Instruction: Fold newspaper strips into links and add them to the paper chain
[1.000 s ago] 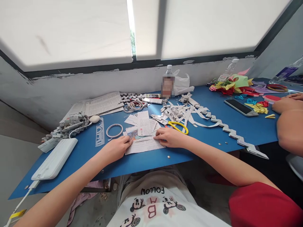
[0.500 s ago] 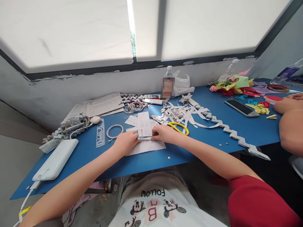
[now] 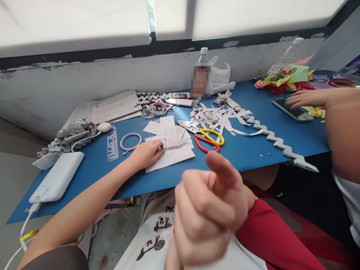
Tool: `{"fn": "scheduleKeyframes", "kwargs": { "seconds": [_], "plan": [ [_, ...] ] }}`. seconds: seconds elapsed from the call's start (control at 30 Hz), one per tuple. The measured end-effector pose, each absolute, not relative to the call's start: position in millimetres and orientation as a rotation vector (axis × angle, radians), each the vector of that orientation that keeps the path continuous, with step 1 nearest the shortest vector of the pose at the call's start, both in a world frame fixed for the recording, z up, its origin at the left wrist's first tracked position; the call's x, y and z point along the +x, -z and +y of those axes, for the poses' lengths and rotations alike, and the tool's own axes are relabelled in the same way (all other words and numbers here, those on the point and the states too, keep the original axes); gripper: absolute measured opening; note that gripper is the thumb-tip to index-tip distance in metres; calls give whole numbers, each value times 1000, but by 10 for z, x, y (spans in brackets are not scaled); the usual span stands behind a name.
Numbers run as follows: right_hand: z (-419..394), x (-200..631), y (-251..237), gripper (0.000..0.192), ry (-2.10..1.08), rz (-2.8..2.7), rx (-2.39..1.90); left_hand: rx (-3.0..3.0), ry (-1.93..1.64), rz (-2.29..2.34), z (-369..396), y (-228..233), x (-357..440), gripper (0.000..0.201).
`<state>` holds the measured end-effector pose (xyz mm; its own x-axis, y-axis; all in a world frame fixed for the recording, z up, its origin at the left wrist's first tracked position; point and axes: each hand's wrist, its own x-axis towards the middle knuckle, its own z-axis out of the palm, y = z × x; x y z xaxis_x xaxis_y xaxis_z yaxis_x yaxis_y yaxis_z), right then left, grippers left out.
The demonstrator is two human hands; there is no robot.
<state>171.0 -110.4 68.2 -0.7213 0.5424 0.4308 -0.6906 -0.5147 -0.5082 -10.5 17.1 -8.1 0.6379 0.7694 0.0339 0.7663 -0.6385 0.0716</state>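
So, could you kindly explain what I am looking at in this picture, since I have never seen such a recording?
There is no machine here: a person wears a camera on the head, looking forward and down at their own bare hands. The left hand rests on printed paper sheets on a blue table. The right hand is raised close to the camera, blurred, holding nothing visible. Nearby lie scissors with yellow and red handles, a ruler, cut paper strips and a white power bank. At the right, another person's hand touches a phone.
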Motion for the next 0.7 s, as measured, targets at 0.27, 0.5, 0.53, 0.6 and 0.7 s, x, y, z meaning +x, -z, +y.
{"fn": "scheduleKeyframes", "kwargs": {
  "seconds": [0.27,0.5,0.53,0.6,0.7],
  "plan": [
    [-1387,1510,-713,44,-2256,-620,451,2682,-63,1341,182,74,-85,27],
    [-1389,1511,-665,30,-2401,-832,41,2703,-90,1327,195,90,-80,27],
    [-1399,1513,-648,29,-2388,-873,39,2711,-93,1325,195,93,-80,27],
    [-1423,1514,-612,27,-2339,-948,81,2716,-91,1331,195,97,-76,28],
    [-1453,1510,-577,24,-2269,-1050,174,2706,-78,1351,194,98,-69,28]
  ]
}}
